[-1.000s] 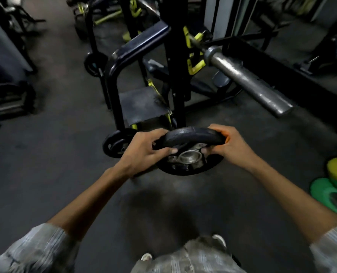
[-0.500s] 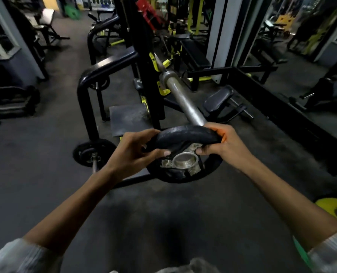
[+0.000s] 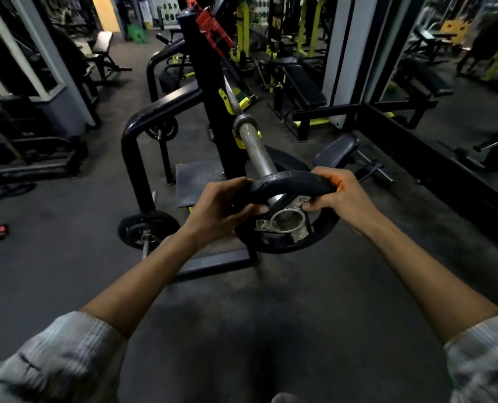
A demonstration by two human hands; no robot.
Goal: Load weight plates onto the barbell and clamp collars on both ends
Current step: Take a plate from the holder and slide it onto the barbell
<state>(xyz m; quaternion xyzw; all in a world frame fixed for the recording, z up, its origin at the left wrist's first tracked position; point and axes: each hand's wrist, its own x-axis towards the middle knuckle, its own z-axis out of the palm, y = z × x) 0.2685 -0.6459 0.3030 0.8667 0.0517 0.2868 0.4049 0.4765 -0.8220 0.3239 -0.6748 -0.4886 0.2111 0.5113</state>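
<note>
A black weight plate [image 3: 288,184] with a worn metal hub hangs in front of me, held by both hands. My left hand [image 3: 221,207] grips its left rim and my right hand [image 3: 340,193] grips its right rim. The steel barbell sleeve [image 3: 256,154] points at me from the black rack, and its end passes into the plate's centre hole [image 3: 287,221]. The sleeve behind the plate is bare up to its collar flange [image 3: 242,121]. No clamp collar is visible.
The black rack upright [image 3: 212,91] with yellow hooks stands just left of the bar. A low bar with a small black plate [image 3: 147,229] lies on the floor at left. A black rail [image 3: 160,112] curves at left; benches [image 3: 303,85] stand behind.
The view swung up and toward the bar. The plate, which was held off the bar's end, now sits lined up with the sleeve and its hole is over the sleeve's tip.
</note>
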